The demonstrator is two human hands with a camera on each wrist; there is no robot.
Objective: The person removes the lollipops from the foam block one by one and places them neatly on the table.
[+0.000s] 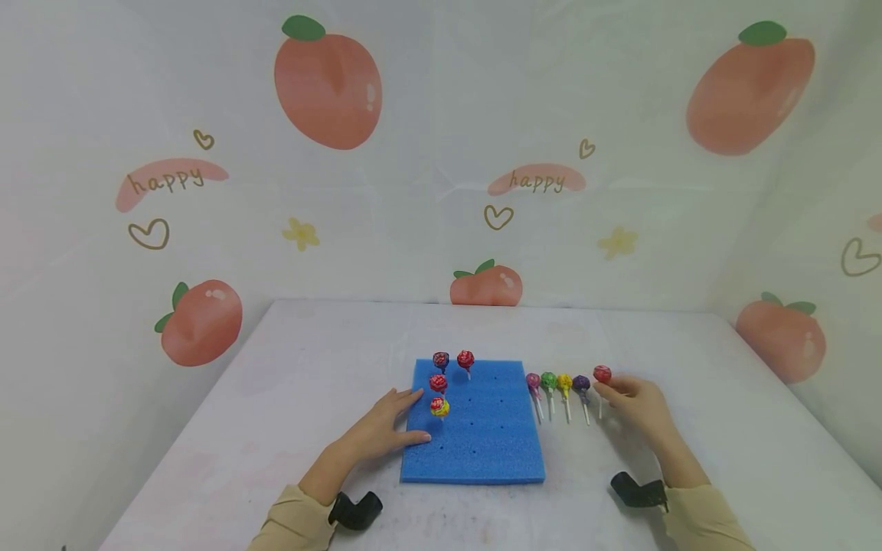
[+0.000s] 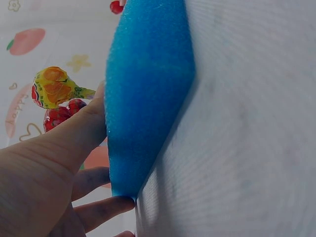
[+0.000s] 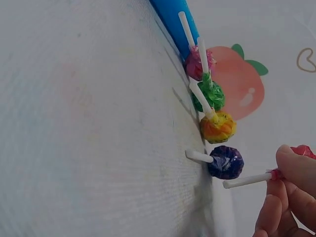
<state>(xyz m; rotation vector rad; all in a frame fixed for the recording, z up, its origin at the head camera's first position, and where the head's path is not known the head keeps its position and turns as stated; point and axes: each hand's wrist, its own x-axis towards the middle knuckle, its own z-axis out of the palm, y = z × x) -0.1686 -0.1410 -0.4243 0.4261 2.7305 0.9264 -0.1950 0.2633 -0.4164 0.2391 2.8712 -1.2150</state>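
Observation:
A blue foam board (image 1: 482, 459) with small holes lies flat on the table. Several wrapped lollipops stand upright in its left and back part, among them a yellow-and-red lollipop (image 1: 439, 407) and a red lollipop (image 1: 465, 358). My left hand (image 1: 375, 428) rests on the board's left edge, fingers spread and fairly straight. To the right of the board, my right hand (image 1: 641, 409) pinches a red lollipop (image 1: 602, 373) between thumb and fingers. In the right wrist view its white stick (image 3: 247, 180) points left, off the table surface.
Between board and right hand lies a row of lollipops: pink (image 1: 534, 380), green (image 1: 548, 380), yellow (image 1: 564, 382) and purple (image 1: 582, 383). A white table (image 1: 276, 367) meets a fruit-printed backdrop (image 1: 427, 229). Black wrist mounts (image 1: 355, 511) sit by both sleeves.

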